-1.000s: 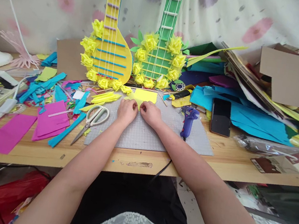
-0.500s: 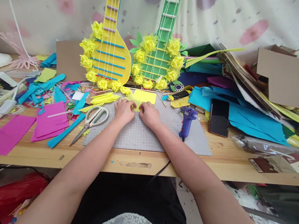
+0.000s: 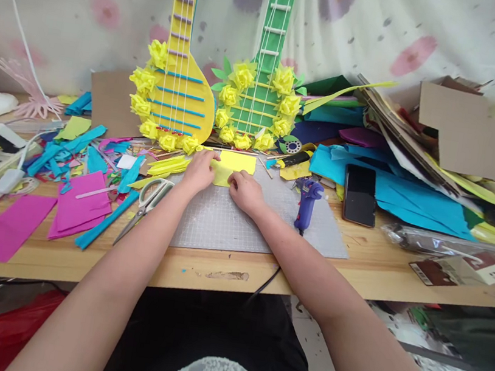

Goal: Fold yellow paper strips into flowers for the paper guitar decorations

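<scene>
A thin, pale yellow piece of crepe paper [image 3: 223,175] lies on the grey cutting mat [image 3: 209,223], overlapping a brighter yellow sheet [image 3: 244,162] behind it. My left hand [image 3: 200,171] is at the left edge of the pale piece, thumb and fingers bent on it. Curled fingers of my right hand [image 3: 246,192] grip its right side. Scissors [image 3: 152,195] lie partly under my left forearm. A purple glue gun [image 3: 307,205] stands on the mat to the right of my right hand.
Two paper-flowered, guitar-like crafts, yellow [image 3: 190,97] and green [image 3: 256,104], stand at the back. Pink sheets [image 3: 82,202] and blue scraps lie left. A phone [image 3: 360,195], blue paper [image 3: 420,200] and stacked cardboard [image 3: 472,128] occupy the right. The table's front edge [image 3: 215,282] is close.
My left hand has moved left and slightly back, away from my right hand, so more of the pale yellow paper shows between them. My right hand stays nearly in place.
</scene>
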The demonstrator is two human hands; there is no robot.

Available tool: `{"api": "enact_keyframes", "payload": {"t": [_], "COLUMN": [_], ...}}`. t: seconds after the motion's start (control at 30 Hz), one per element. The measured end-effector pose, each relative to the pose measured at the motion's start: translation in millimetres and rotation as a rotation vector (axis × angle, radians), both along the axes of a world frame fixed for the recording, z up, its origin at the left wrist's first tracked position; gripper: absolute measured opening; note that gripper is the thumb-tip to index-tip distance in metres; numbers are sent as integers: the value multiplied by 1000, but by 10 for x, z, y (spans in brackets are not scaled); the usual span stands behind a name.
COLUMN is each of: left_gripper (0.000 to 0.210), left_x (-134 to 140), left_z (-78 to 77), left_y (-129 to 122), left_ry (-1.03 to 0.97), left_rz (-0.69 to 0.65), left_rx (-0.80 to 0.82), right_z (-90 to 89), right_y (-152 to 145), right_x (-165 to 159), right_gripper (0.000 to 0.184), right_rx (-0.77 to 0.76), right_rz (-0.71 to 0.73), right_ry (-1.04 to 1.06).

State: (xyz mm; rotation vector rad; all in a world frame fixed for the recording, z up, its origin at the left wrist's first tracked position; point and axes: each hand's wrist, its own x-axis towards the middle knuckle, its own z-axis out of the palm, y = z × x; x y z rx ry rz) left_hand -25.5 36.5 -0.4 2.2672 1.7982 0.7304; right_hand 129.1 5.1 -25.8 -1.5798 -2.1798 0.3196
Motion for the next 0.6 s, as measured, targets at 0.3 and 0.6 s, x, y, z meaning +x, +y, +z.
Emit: {"api": "enact_keyframes", "payload": {"t": [0.3, 0.6], "left_gripper": [47, 30], "left_x": [84, 20], "left_z": [300, 357], "left_y": [348, 234], "left_ry": [502, 277], "left_rz": [-332, -306], "left_rx": [-111, -221], "right_z": [-14, 59], "right_y": [6, 50], "right_x": [45, 167], "right_gripper": [23, 27], "right_rx": [-8, 132], "right_rz": [9, -120], "right_ry": [142, 376]}}
